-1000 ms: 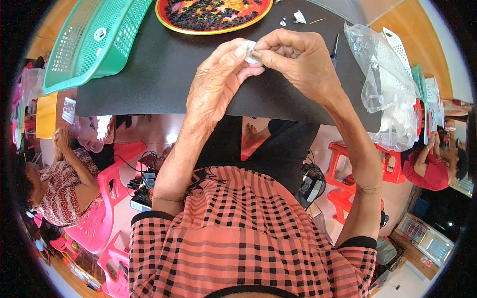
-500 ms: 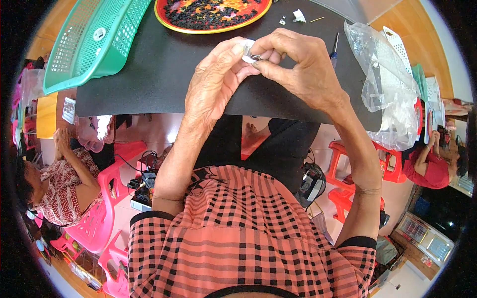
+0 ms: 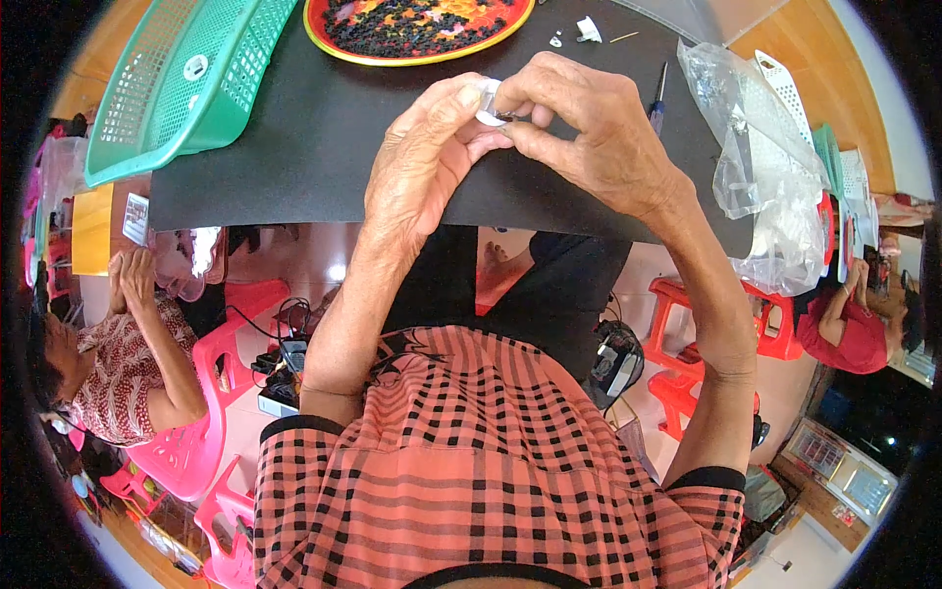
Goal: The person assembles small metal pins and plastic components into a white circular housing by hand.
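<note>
A small white plastic part [image 3: 491, 102] is pinched in my left hand [image 3: 424, 147], thumb on top, above the dark table. My right hand [image 3: 594, 133] meets it from the right, its thumb and index finger closed at the part's edge. Between those fingertips a small dark piece [image 3: 505, 116] shows against the white; most of it is hidden. Just beyond my hands stands a round red tray [image 3: 417, 61] with a yellow rim, strewn with many small black pieces. Farther right lie another white plastic part [image 3: 588, 30] and a thin yellowish stick [image 3: 624, 37].
A green plastic basket [image 3: 147, 162] stands at the left, a small white part [image 3: 196, 67] in it. At the right lie a screwdriver [image 3: 659, 96] and clear plastic bags [image 3: 746, 177]. People sit at both sides; red stools [image 3: 677, 334] stand at the right.
My right hand shifts very slightly at the white part, while my left hand stays nearly still. The person at the left has raised their joined hands a little.
</note>
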`<act>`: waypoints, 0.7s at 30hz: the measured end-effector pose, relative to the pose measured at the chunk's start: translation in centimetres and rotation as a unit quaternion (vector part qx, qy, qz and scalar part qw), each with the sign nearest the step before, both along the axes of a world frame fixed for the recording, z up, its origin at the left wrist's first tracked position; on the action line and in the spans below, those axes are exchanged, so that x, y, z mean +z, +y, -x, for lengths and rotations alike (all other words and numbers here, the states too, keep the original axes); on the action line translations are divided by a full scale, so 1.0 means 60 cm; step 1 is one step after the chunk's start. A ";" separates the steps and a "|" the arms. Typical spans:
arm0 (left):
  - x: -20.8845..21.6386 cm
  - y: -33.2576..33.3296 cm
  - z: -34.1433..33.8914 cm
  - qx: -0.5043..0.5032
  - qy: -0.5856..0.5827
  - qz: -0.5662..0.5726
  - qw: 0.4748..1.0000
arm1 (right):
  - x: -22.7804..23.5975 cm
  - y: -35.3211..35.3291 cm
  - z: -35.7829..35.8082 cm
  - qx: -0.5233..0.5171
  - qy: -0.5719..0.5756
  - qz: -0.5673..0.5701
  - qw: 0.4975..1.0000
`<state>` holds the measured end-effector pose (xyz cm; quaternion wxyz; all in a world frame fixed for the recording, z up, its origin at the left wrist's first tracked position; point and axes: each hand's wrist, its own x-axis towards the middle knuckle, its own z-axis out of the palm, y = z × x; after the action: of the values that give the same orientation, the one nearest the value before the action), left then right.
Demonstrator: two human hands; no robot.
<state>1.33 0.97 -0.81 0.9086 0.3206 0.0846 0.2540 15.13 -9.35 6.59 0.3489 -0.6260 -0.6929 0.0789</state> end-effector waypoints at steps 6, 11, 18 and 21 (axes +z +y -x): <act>0.001 0.000 0.000 0.003 0.002 0.001 1.000 | -0.001 0.001 -0.001 0.022 -0.029 -0.007 0.999; -0.001 -0.001 -0.001 0.002 0.001 0.001 1.000 | -0.001 -0.001 -0.002 0.014 -0.042 -0.008 0.999; -0.002 -0.001 -0.001 -0.001 -0.008 0.003 1.000 | 0.002 -0.003 -0.002 0.023 -0.031 -0.002 0.999; -0.002 0.001 -0.001 -0.004 -0.012 0.004 1.000 | 0.003 -0.004 -0.003 0.029 -0.021 0.001 0.999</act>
<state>1.36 1.01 -0.90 0.9119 0.3142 0.0736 0.2537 15.31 -9.58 6.75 0.3313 -0.6072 -0.7181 0.0767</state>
